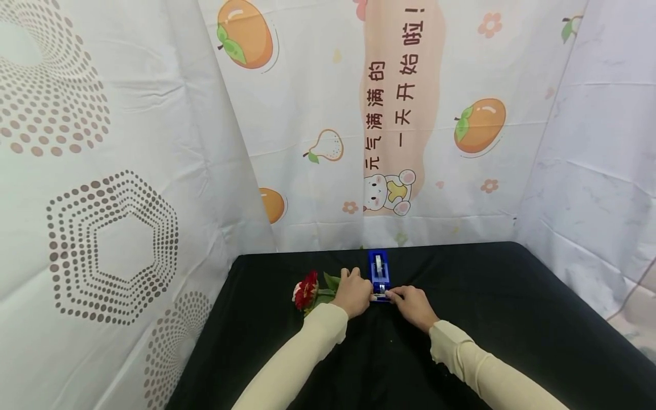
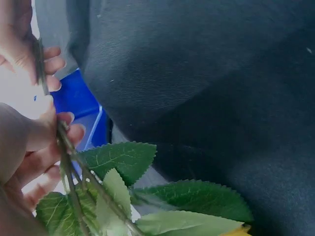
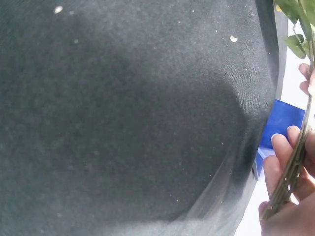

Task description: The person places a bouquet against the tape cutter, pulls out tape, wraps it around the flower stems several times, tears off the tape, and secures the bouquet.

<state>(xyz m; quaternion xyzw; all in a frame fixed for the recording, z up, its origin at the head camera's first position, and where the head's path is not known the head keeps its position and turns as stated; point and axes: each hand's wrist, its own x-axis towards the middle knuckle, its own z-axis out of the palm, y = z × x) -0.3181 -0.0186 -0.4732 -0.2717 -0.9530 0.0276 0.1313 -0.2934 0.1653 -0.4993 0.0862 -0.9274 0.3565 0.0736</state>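
A bunch of artificial flowers lies sideways, with a red bloom at the left and green leaves below it along the stems. My left hand pinches the brown-green stems between thumb and fingers, just past the leaves. Farther along, toward the cut ends, my right hand holds the same stems between thumb and fingers. The stems cross close over the front end of a blue tape dispenser, whose middle shows a pale roll. Both wrist views show part of the dispenser's blue body behind the fingers.
A black cloth covers the table, with a few pale specks on it near the person. Printed white curtains stand behind the table's back edge and along both sides.
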